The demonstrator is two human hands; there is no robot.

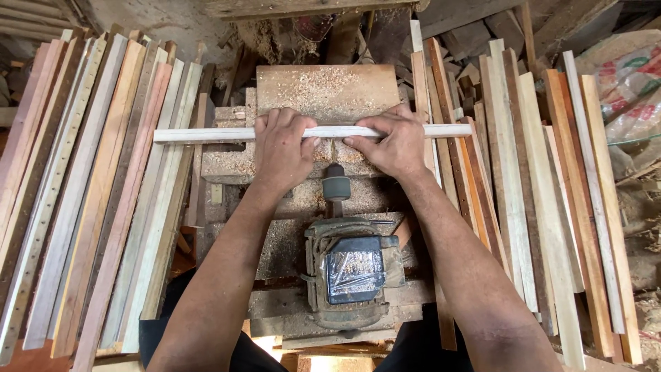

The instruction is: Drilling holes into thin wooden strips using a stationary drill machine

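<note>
A long pale wooden slat [200,135] lies crosswise over a sawdust-covered wooden work stand [323,89]. My left hand [281,148] grips the slat left of centre and my right hand [389,141] grips it right of centre, fingers curled over its top. Between the hands, just below the slat, a small grey drum on a shaft [336,184] points up from an electric motor [352,270] wrapped in plastic and dusted with sawdust. The slat sits right at the shaft's tip.
Stacks of long wooden slats lean on both sides: a left pile [89,207] in mixed reds and pale tones, and a right pile [544,207]. Scrap wood and sawdust lie behind the stand. A printed sack [630,83] rests at far right.
</note>
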